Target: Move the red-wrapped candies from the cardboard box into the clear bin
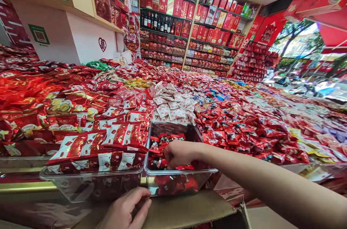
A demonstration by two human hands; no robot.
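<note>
My right hand (180, 152) reaches from the right into a clear plastic bin (195, 133) of small red-wrapped sweets (191, 182). Its fingers are bent down among the packets, and their tips are hidden, so what they hold cannot be made out. Near the bottom centre, my left hand (128, 209) has its thumb and fingers apart, with nothing visible between them. It is beside the flap of a cardboard box (187, 209), just below the bins. Left of the red sweets, another clear bin (94, 178) holds red and white packets (119, 133).
White patterned packets (175, 108) lie behind the bin. Heaps of red sweets (238, 124) spread to the right, and larger red snack packs (62, 120) to the left. Shelves (189, 16) of bottles and boxes stand at the back. A street shows at the far right.
</note>
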